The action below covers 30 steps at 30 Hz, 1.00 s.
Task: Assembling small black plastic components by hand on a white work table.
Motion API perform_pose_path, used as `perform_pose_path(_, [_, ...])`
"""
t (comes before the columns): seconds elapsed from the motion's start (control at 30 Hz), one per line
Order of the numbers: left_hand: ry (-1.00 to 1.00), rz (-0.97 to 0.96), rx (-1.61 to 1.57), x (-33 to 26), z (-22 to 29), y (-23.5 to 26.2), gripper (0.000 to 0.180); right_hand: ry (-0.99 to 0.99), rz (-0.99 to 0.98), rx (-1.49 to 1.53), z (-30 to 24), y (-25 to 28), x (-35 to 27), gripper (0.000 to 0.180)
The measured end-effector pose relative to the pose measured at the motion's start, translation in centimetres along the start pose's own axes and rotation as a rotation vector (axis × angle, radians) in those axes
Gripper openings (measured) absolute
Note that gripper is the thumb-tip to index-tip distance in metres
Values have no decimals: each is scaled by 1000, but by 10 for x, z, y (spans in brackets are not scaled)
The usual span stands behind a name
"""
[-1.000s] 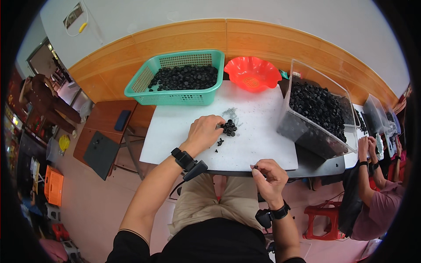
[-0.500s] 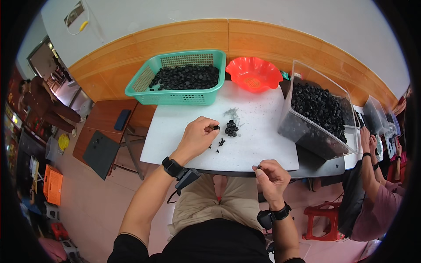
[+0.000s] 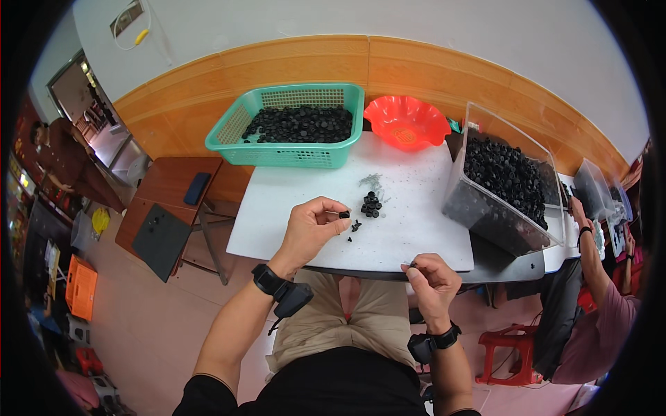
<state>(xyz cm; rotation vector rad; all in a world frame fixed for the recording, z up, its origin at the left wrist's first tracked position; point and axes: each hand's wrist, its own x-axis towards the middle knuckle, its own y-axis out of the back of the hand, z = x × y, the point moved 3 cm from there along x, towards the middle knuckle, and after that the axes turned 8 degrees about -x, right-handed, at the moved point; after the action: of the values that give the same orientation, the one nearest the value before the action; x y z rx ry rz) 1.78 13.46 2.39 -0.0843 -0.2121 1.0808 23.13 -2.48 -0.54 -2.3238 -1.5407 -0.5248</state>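
My left hand [image 3: 313,227] is raised over the near part of the white table [image 3: 409,229] and pinches one small black round part [image 3: 344,215] between thumb and fingers. A small pile of the same black parts [image 3: 372,204] lies on the table just to its right, with a few loose bits nearer me. My right hand [image 3: 430,279] hovers at the table's front edge with its fingers curled on a tiny dark piece [image 3: 413,264].
A green basket [image 3: 291,154] of black parts and an orange scalloped bowl [image 3: 406,119] stand at the back. A clear bin [image 3: 510,182] full of black parts sits at the right. Another person [image 3: 603,277] works at the right; a brown side table [image 3: 166,208] stands left.
My left hand has drawn back from the small pile toward me, carrying one black part. My right hand has stayed at the table's edge.
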Motion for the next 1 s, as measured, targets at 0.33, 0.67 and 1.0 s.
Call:
perform_pose_path(0.33, [221,-20,-411,-20,-2,-12,18,-23,0,1,0,0,0,13])
perform_pose_path(0.67, [220,-92,-612,-32,-6,-18,19,-40,-4,5,-6,-5,5,13])
perform_pose_path(1.0, [294,-139,-769,-45,-11,-25,19,-3,-51,38,-13,-19,12,15])
